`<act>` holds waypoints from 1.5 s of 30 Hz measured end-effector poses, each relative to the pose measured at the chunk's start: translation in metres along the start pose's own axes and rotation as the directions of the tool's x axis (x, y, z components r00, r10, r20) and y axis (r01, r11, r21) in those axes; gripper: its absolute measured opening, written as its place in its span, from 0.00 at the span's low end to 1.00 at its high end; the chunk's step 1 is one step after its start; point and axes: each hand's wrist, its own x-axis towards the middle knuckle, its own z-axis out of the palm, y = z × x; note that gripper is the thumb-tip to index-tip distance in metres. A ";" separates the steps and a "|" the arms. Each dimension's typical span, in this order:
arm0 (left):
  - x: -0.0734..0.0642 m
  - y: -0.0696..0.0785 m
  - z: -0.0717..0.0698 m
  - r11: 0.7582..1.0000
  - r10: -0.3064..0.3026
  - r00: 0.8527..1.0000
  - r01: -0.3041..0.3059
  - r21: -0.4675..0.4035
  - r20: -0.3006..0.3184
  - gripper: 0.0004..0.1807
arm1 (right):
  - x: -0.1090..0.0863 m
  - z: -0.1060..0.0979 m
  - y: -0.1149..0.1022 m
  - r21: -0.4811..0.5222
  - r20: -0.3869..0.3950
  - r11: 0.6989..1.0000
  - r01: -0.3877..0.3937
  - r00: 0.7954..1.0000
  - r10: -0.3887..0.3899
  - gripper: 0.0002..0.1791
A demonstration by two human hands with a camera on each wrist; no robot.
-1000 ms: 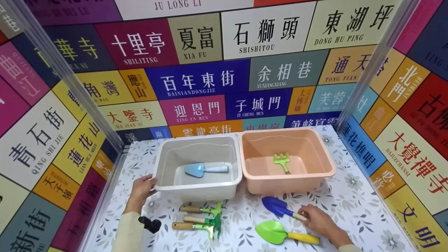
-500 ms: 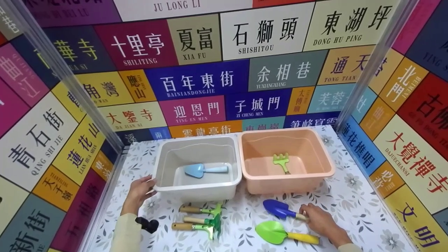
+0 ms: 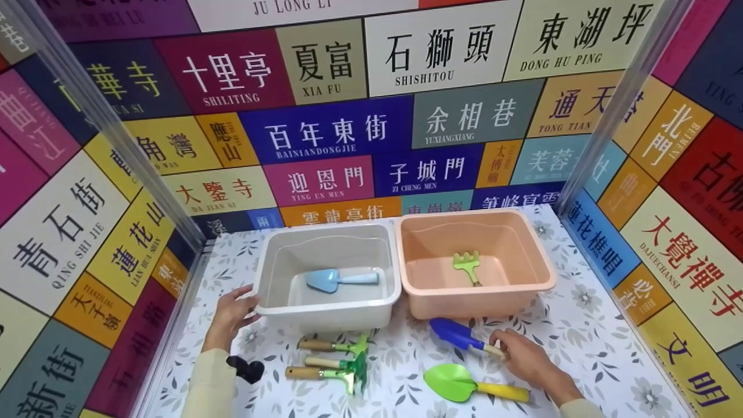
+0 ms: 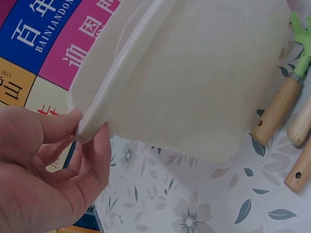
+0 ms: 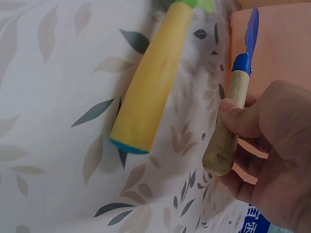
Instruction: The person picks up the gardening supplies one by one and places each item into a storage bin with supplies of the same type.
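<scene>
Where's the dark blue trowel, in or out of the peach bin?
Out: the right hand grips the dark blue trowel, blade in front of the peach bin.

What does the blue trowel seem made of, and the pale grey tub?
Blue trowel: handle looks like matte wood, showing grain; blade perhaps smooth painted metal, being thin-edged, though possibly plastic. Pale grey tub: likely satin moulded plastic, given its rounded rim and soft sheen.
</scene>
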 end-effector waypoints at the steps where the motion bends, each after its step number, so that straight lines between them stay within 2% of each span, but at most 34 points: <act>1: 0.000 0.000 0.000 1.000 0.000 1.000 0.000 0.003 -0.001 0.30 | 0.000 -0.001 -0.002 0.019 0.001 1.000 0.011 1.000 -0.011 0.23; 7: -0.001 0.001 0.000 1.000 0.006 1.000 -0.006 0.003 0.006 0.30 | 0.004 -0.009 -0.013 0.131 0.034 0.987 0.094 0.994 -0.099 0.23; 12: -0.001 0.000 0.000 1.000 0.013 1.000 -0.013 0.004 0.004 0.30 | 0.007 -0.016 -0.022 0.241 0.059 0.951 0.192 0.975 -0.212 0.22; 20: 0.000 0.000 0.000 1.000 0.010 1.000 -0.010 0.019 0.000 0.30 | 0.011 -0.025 -0.038 0.359 0.099 0.906 0.223 0.957 -0.274 0.18; 29: 0.000 0.000 0.000 1.000 0.007 1.000 -0.007 0.012 0.000 0.30 | 0.015 -0.036 -0.057 0.376 0.090 0.890 0.256 0.946 -0.311 0.18; 36: 0.001 -0.001 0.002 1.000 0.002 1.000 -0.002 0.008 -0.006 0.29 | 0.019 -0.044 -0.073 0.341 0.077 0.900 0.273 0.946 -0.316 0.20; 45: 0.000 0.000 0.002 1.000 0.012 1.000 -0.012 0.008 0.000 0.29 | 0.029 -0.057 -0.092 0.365 0.089 0.887 0.285 0.937 -0.338 0.20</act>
